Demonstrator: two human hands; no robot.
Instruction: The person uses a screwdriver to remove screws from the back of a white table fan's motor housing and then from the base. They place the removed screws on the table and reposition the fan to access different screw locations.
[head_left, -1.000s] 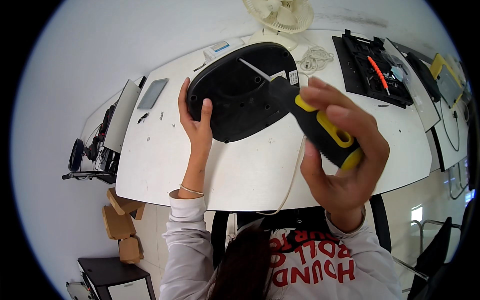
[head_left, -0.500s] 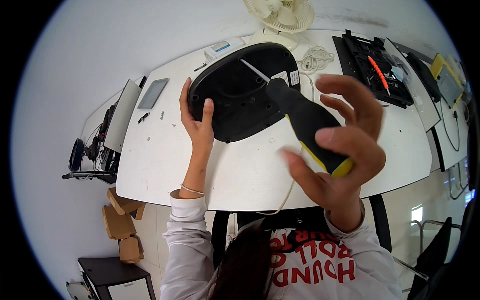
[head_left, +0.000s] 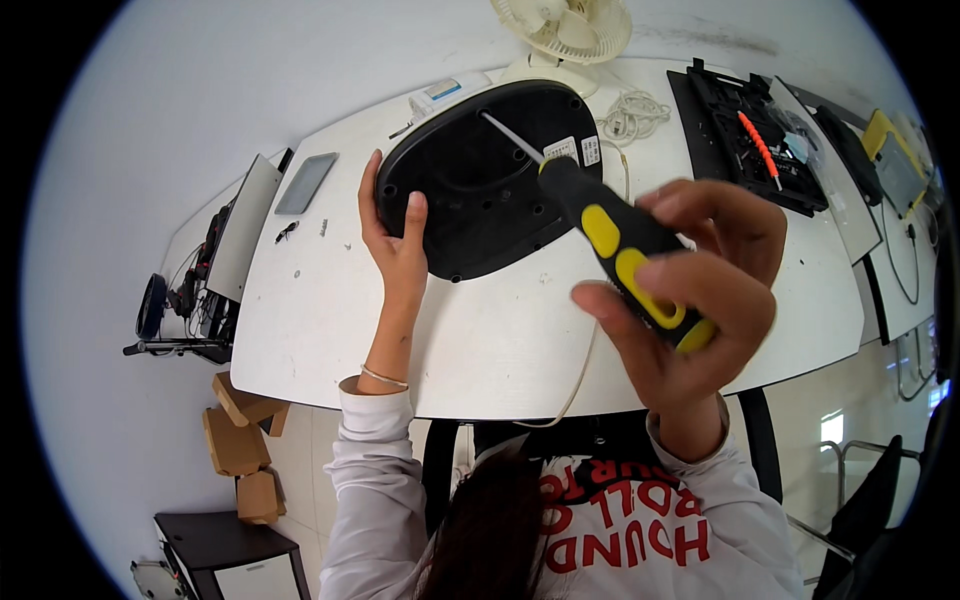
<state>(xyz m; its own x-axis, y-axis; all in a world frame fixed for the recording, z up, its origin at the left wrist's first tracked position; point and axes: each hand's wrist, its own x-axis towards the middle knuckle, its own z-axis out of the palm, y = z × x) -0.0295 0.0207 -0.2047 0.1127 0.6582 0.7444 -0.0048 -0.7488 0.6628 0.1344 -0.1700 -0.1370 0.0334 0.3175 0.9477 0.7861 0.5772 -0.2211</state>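
Observation:
A black plastic housing (head_left: 462, 225), rounded and dotted with screw holes, is tilted up on the white table. My left hand (head_left: 400, 245) grips its left edge, thumb on the face toward me and fingers along the rim. In my right hand (head_left: 700, 300) is a screwdriver (head_left: 598, 215) with a black and yellow handle, its tip at a hole near the housing's upper edge. The fingers curl loosely round the handle, the thumb partly off it. Whether a screw sits in that hole is hidden.
A cream fan (head_left: 565, 35) and a coiled cable (head_left: 636, 116) stand behind the housing. At the right lies an open black tool case (head_left: 735, 135) with an orange flexible shaft (head_left: 758, 148). A grey phone-like slab (head_left: 306, 184) and several small screws (head_left: 323, 228) lie left on the table (head_left: 480, 370).
The screwdriver handle has turned, so its yellow patches now face up. My right fingers have shifted round it. The tip and my left hand stay nearly in place.

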